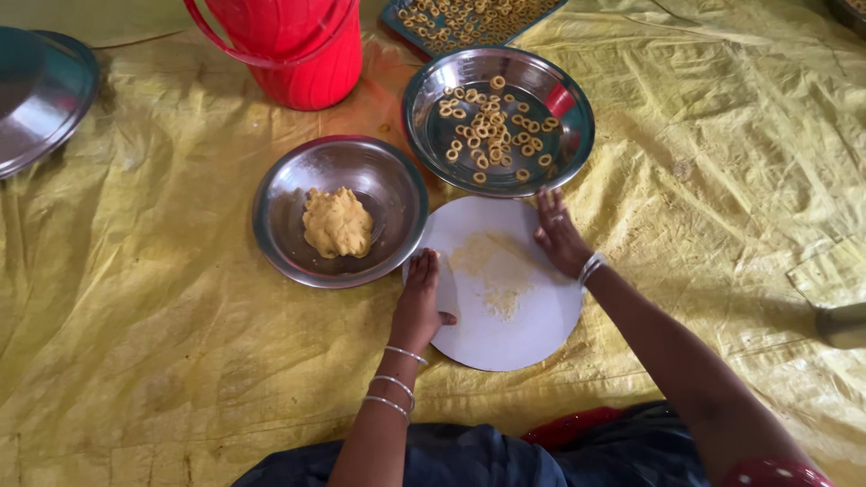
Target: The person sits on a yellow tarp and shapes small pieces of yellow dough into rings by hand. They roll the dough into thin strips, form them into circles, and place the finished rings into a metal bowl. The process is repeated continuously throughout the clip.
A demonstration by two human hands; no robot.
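Observation:
A round white board [505, 325] smeared with yellow dough crumbs lies on the yellow sheet in front of me. My left hand [419, 302] rests flat on its left rim, fingers stretched toward the steel bowl [280, 194] that holds a lump of yellow dough [336, 222]. My right hand [559, 233] lies on the board's far right rim, fingers spread, just below the steel plate [568, 144] of several small dough rings [492, 126]. Neither hand grips anything that I can see.
A red bucket [302, 50] stands at the far middle. A teal tray [451, 22] with several rings lies behind the plate. A steel lid or plate [41, 90] sits at the far left. The yellow plastic sheet [144, 343] covers the floor.

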